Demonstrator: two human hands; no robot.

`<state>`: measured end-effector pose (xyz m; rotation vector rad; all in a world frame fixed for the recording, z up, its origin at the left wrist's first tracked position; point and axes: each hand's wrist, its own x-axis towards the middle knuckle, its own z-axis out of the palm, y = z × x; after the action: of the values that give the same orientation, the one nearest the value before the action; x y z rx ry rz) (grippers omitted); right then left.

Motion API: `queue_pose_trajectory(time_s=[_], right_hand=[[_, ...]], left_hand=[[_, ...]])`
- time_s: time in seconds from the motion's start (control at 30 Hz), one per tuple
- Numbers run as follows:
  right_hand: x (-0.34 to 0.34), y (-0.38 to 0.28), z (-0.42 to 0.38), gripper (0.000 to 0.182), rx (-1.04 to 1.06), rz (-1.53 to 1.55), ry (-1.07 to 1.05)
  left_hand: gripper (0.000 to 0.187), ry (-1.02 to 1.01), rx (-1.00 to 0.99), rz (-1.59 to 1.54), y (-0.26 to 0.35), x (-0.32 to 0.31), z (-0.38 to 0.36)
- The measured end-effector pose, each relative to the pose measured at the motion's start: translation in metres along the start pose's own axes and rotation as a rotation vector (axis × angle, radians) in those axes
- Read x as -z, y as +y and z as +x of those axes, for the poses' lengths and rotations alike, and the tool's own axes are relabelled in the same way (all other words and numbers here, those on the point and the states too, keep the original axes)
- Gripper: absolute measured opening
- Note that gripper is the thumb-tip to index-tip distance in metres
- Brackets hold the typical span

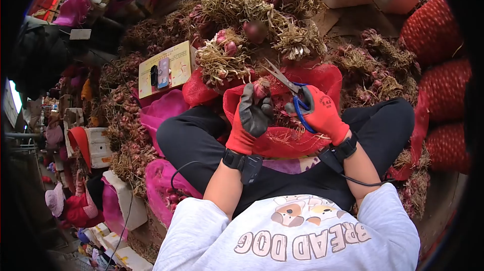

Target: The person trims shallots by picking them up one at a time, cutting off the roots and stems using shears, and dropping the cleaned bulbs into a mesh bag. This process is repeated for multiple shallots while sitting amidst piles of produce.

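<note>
Both hands were gloved in red and black: the left hand [253, 113] was nearly closed, its fingertips pinching an onion [261, 88], and the right hand [322, 110] was wrapped round the blue handles of some scissors [290, 83]. Largest around them was the heap of dried onion bunches [217, 13], piled in front of the bent legs [194, 129], probably for easy reach. Red sacks [443, 89] were stacked at the far right, clear of the arms. A red mesh bag [295, 142] lay between the legs and under both hands, apparently so that anything let go would land in it. Beyond the left knee, a flat yellow box [179, 59] made a level stand, seemingly keeping small belongings off the heap. The scissors pointed forward and leftward, blades parted and away from the body. On the box lay a phone [163, 73]. Smallest was the onion, held above the bag, near the blades but apart from them, likely by the fingertips to leave its upper part exposed.
</note>
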<state>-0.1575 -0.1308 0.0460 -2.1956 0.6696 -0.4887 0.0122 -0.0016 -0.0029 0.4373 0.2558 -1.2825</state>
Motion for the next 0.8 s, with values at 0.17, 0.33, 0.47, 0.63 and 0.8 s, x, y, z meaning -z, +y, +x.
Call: queue_pose_trajectory(time_s=[0.17,0.33,0.47,0.63,0.8], right_hand=[[-0.001,-0.009,-0.006,0.047,0.057,-0.130,-0.071],[-0.004,-0.008,-0.005,0.047,0.050,-0.163,-0.083],[-0.003,-0.007,-0.006,0.044,0.025,-0.133,-0.076],[-0.007,0.004,-0.009,0.043,-0.186,0.282,-0.244],[0.008,0.012,-0.008,0.037,-0.443,1.063,-0.578]], left_hand=[[0.031,-0.133,0.031,-0.144,0.021,0.007,-0.001],[0.025,-0.191,0.107,0.040,0.013,-0.005,-0.009],[0.026,-0.113,0.111,0.225,0.007,-0.015,-0.018],[0.027,-0.083,0.020,0.331,0.003,-0.015,-0.020],[0.032,-0.209,-0.096,0.835,0.013,-0.008,-0.012]])
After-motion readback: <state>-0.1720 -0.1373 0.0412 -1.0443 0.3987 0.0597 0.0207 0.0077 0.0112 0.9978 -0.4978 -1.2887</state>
